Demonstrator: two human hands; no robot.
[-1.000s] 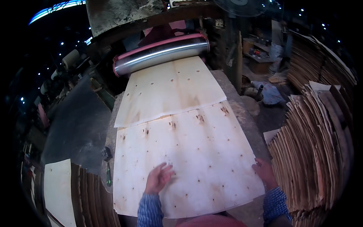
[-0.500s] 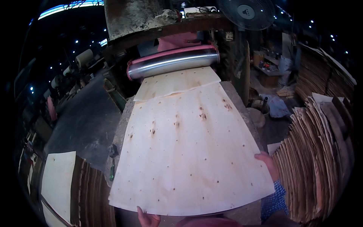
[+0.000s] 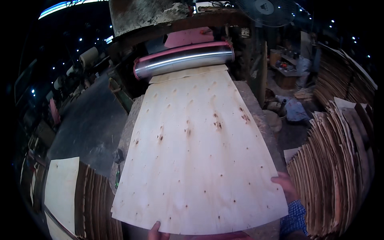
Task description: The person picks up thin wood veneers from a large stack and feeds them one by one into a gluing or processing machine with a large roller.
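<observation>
A pale wood veneer sheet point(image 3: 196, 148) with dark knots lies lengthwise in front of me and spans most of the middle. Its near edge is pinched by my left hand point(image 3: 158, 233), thumb on top and the other fingers out of sight below. My right hand point(image 3: 286, 186) is closed at the sheet's right edge, near the close corner; the fingers under the sheet are hidden. At the far end, a second veneer sheet point(image 3: 192, 73) shows as a narrow strip beneath a shiny metal roller point(image 3: 184, 60).
A worn bench point(image 3: 256, 108) shows beside the sheet. Stacked veneer stands at right point(image 3: 324, 172) and a smaller stack at lower left point(image 3: 62, 192). A green-handled tool point(image 3: 117, 176) lies left of the sheet. A fan point(image 3: 264, 9) hangs at upper right; a pink cloth-like shape point(image 3: 188, 38) shows behind the roller.
The far sheet has slid away under the roller, leaving only a strip showing. Both hands still hold the near sheet; my right hand sits slightly lower in view.
</observation>
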